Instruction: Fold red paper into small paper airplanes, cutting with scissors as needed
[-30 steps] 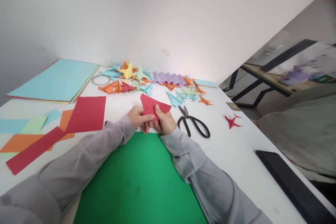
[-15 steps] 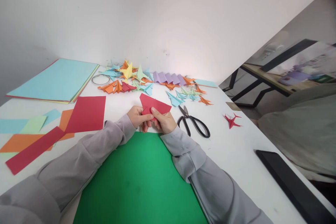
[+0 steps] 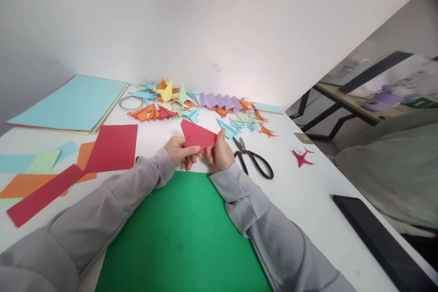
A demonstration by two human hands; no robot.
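Both hands hold a folded red paper (image 3: 198,137) just above the worktop (image 3: 301,210), at about the middle of its width, beyond the far edge of a green sheet (image 3: 185,232) that reaches toward the near edge. The left hand (image 3: 180,150) grasps the paper's left side and lower part, its thumb laid flat across the top and its fingers curled beneath. The right hand (image 3: 221,153) pinches the right end, its thumb upright against that end and its fingers bent below. Just right of that hand lies a pair of black-handled scissors (image 3: 242,148), blades toward the far edge. Near the worktop's right edge sit a small red folded figure (image 3: 301,159) and, closer to the near right corner, a long dark slab (image 3: 372,237). Along the far edge, by the wall, runs a heap of coloured folded pieces (image 3: 166,93) with a purple pleated strip (image 3: 221,101) beside it. A stack of large sheets (image 3: 75,102), light blue on top, fills the far left corner, with a thin ring (image 3: 131,110) beside it. Toward the left edge, a red rectangle (image 3: 112,148) and a red strip (image 3: 44,196) overlap orange, green and blue cut pieces.
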